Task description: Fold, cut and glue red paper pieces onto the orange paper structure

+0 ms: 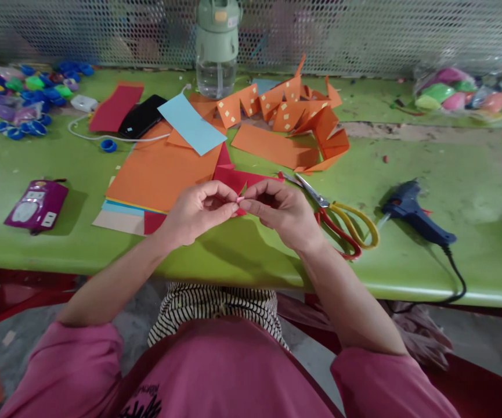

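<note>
Pink top [216, 371], nearest item, fills the near edge; both bare forearms reach out from its sleeves.

Green table [472, 191]: spans the whole width, with perforated mesh screen [407, 29] along its far side.

Orange sheet [159, 174]: flat, left of centre, lying on a small stack of other coloured sheets.

Folded orange strip [294, 110]: zigzag, with pale squares, far centre.

Left hand [196, 212] and right hand [283, 212]: raised over the near table edge at centre, fingertips meeting. Thumb and fingers of each are pinched shut on the red folded paper [233, 177], which sits between and just beyond them, its points sticking up toward the far side.

Clear bottle [216, 46]: green lid, upright, far centre.

Dark red sheet [115, 107] and light blue sheet [192, 123]: far left of centre, with a black phone [141, 116] between them.

Blue glue gun [411, 212]: lying on the right, cord trailing off the near edge.

Scissors [342, 217]: red and yellow handles, just right of the right hand.

Purple packet [37, 204]: near left.

Blue bottle caps [28, 96]: scattered, far left.
</note>
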A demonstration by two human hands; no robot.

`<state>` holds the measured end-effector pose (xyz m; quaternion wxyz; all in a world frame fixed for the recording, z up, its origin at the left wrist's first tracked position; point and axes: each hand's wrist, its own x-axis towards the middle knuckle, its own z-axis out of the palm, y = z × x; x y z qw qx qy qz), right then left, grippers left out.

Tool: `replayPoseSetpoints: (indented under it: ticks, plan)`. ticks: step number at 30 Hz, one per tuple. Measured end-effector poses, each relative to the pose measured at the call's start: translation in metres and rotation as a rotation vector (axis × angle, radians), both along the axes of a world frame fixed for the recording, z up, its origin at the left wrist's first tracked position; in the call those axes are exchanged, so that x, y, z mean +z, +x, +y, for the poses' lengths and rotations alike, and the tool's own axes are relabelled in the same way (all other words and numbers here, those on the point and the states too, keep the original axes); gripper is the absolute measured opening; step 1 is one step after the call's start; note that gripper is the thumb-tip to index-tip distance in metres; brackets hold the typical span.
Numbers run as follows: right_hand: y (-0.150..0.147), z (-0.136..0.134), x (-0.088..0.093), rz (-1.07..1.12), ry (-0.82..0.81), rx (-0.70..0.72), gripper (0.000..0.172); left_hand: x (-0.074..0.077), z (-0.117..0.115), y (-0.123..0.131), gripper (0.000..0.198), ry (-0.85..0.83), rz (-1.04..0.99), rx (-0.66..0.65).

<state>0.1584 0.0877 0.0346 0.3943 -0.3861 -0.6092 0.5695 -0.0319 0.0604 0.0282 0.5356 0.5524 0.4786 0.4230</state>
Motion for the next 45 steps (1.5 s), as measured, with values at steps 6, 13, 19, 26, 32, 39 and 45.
replayPoseSetpoints:
  ticks: [6,13,19,26,32,39,45]
  plan:
    - [0.001,-0.003,0.003,-0.151,0.134,-0.023,0.028,0.003,-0.001,0.000,0.009,0.104,0.155,0.004]
    - [0.003,-0.005,0.006,-0.194,0.238,-0.025,0.018,0.005,-0.003,0.000,0.002,0.205,0.197,0.022]
    - [-0.001,-0.006,0.005,-0.235,0.299,-0.033,0.018,0.003,-0.004,0.001,0.003,0.211,0.246,0.005]
    - [0.001,-0.005,0.005,-0.037,0.105,-0.072,0.032,-0.001,-0.002,0.001,0.017,0.166,0.124,-0.008]
    - [-0.001,-0.006,0.006,0.010,0.089,-0.070,0.035,-0.006,-0.001,0.002,0.023,0.184,0.027,0.004]
    - [-0.003,-0.007,0.003,0.038,0.107,-0.030,0.034,-0.008,-0.002,0.000,0.024,0.211,0.019,0.025]
    - [0.002,-0.005,0.001,-0.080,0.201,-0.043,0.039,-0.005,-0.002,-0.002,0.025,0.183,0.044,0.017]
